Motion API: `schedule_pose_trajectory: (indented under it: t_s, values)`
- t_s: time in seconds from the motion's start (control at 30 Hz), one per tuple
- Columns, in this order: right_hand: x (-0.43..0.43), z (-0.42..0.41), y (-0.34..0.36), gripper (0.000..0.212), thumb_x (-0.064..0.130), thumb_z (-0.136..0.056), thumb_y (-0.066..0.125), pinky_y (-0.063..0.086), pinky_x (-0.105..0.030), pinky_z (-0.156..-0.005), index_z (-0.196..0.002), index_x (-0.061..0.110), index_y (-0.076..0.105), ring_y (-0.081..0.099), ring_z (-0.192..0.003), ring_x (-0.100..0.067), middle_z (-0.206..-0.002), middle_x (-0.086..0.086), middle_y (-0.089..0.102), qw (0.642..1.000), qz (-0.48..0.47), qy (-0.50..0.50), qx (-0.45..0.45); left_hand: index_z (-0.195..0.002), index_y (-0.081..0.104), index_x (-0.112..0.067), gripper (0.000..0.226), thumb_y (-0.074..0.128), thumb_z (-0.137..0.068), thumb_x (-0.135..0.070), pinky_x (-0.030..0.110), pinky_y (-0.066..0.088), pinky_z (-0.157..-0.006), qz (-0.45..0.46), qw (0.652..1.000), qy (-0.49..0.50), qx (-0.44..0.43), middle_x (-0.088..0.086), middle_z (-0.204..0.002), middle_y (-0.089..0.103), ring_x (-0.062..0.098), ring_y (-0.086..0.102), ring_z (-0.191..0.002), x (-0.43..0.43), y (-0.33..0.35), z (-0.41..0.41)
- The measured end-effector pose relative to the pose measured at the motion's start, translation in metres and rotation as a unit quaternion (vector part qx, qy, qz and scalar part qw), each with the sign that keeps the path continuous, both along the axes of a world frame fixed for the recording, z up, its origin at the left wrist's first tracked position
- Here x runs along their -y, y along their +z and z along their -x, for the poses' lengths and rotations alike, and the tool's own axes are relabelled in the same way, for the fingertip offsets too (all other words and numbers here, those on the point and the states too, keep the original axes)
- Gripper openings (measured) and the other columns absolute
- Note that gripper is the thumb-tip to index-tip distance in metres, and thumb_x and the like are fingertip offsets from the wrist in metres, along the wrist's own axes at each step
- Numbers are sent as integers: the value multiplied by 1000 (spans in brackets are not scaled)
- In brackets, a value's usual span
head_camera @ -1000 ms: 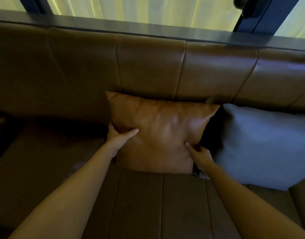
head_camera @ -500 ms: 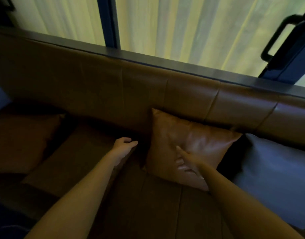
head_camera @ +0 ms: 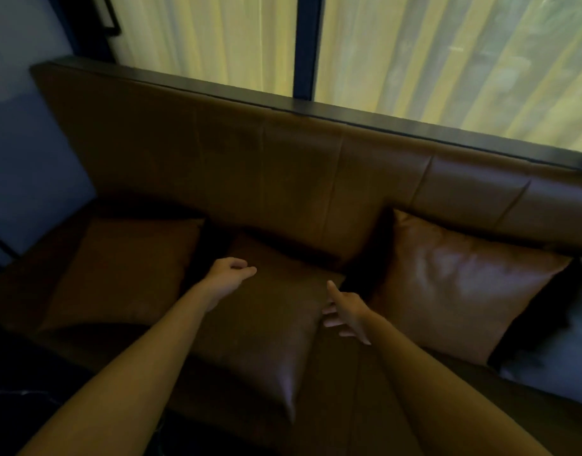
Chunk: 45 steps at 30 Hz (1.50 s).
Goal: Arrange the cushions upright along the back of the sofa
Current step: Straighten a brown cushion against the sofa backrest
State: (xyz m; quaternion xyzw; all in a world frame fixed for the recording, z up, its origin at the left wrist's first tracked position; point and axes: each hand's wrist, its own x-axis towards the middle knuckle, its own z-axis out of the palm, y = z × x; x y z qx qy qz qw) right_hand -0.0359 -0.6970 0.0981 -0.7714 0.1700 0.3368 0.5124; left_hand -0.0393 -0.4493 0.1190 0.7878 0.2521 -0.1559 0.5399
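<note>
No legible text or labels anywhere.

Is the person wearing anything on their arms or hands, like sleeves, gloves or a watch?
No. Both forearms are bare right up to the bottom edge of the picture, so no sleeves show. The left hand and the right hand have no gloves, and no watch, bracelet or ring can be seen, though the room is dim. There are no cables or markings on the arms either.

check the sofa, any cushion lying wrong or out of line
Yes. The dark brown leather cushion between the hands lies flat on the seat, and another brown cushion on its left lies flat too. Only the lighter tan leather cushion stands against the sofa back.
</note>
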Motion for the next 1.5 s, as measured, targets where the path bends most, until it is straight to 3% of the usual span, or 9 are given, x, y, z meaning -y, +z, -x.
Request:
schedule_pose_trajectory:
  t_s: [0.2,0.37,0.6,0.73,0.87,1.0,1.13,1.33,1.5]
  values:
    - [-62,7,-20,63,54,-98,35,43,-39,-85,-139,8,47,58,-117,-31,-139,-12,55,1000,-17,-7,-6,-139,46,-15,47,56,-95,-28,42,40,-103,4,999,36,-22,12,-142,45,32,45,-129,-54,-24,-5]
    - [-65,-11,-50,58,49,-99,40,39,-54,-107,-142,10,42,53,-126,-42,-139,-21,52,999,-3,-46,-20,-146,38,-15,57,57,-94,-29,38,37,-100,15,998,8,-55,11,-146,39,32,42,-132,-53,-58,-32]
    - [-60,-46,-100,75,46,-96,50,41,-43,-100,-154,8,22,39,-140,-36,-158,-17,30,993,-4,-99,-69,-153,22,-18,73,59,-93,-34,47,29,-110,18,991,-25,-133,11,-158,24,35,30,-142,-72,-107,-70]
    - [-66,-53,-140,85,48,-90,61,45,-31,-81,-155,11,21,44,-137,-35,-157,-15,33,992,-6,-104,-77,-155,16,-20,80,62,-90,-36,50,27,-110,23,986,-6,-164,11,-160,19,37,27,-143,-86,-135,-82]
    - [-73,-59,-166,100,37,-82,74,44,-47,-107,-154,13,9,41,-137,-37,-156,-16,28,982,-8,-177,-63,-154,14,-26,95,70,-81,-44,55,34,-109,6,983,-10,-183,11,-158,21,39,31,-139,-103,-160,-98]
    - [-74,-62,-180,125,41,-74,81,38,-51,-110,-154,20,-13,31,-143,-38,-161,-12,17,971,-6,-228,-71,-154,12,-27,113,79,-67,-51,56,34,-109,1,983,-24,-181,10,-158,24,39,32,-139,-112,-180,-118]
    - [-78,-64,-194,146,57,-44,90,42,-59,-106,-153,32,-5,35,-140,-39,-159,-7,18,962,6,-258,-90,-153,17,-25,117,84,-59,-47,52,35,-108,17,983,-41,-176,9,-154,32,36,37,-137,-116,-195,-128]
    - [-76,-63,-199,156,56,-18,94,45,-63,-100,-151,33,15,43,-134,-40,-154,-9,31,949,-19,-294,-115,-153,20,-19,106,81,-69,-38,49,38,-101,47,980,-49,-186,11,-152,35,37,40,-134,-124,-205,-143]
    - [-77,-55,-194,158,54,-12,96,47,-62,-98,-148,33,18,48,-130,-39,-148,-12,40,943,-32,-312,-110,-152,21,-23,118,86,-56,-41,52,41,-100,72,980,-54,-177,10,-150,38,36,44,-131,-126,-198,-138]
